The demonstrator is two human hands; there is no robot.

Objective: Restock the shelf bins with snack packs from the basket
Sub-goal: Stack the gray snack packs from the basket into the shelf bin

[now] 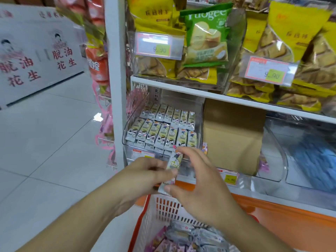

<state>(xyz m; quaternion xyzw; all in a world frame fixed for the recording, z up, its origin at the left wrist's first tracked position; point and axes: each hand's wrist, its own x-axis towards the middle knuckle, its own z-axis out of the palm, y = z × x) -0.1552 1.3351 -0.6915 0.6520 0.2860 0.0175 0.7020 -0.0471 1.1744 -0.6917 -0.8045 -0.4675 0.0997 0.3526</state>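
The white shelf unit (181,89) fills the view from twelve to three o'clock; its upper tier carries clear bins of yellow biscuit bags (298,51) and one green bag (205,37), each bin fronted by a price tag reading 9.90; at nine o'clock lie pale floor tiles (45,142) and, beyond them at ten o'clock, white cartons (36,51) printed with red characters. A brown cardboard box (232,135) stands on the lower tier, just at three o'clock of the clear shelf bin (161,128), which holds tidy rows of small cream-and-white snack packs standing on edge. At six o'clock sits the basket (163,210), white lattice with an orange rim, with loose pink and grey packs heaped inside it. Both forearms reach up from the bottom edge; the left hand (145,177) and right hand (200,182) meet just above the basket and below the bin front; between them is one snack pack (175,164), upright and slightly tilted; the left fingers curl round its lower part, while the right thumb presses its bottom end and the right fingers arch over its top.
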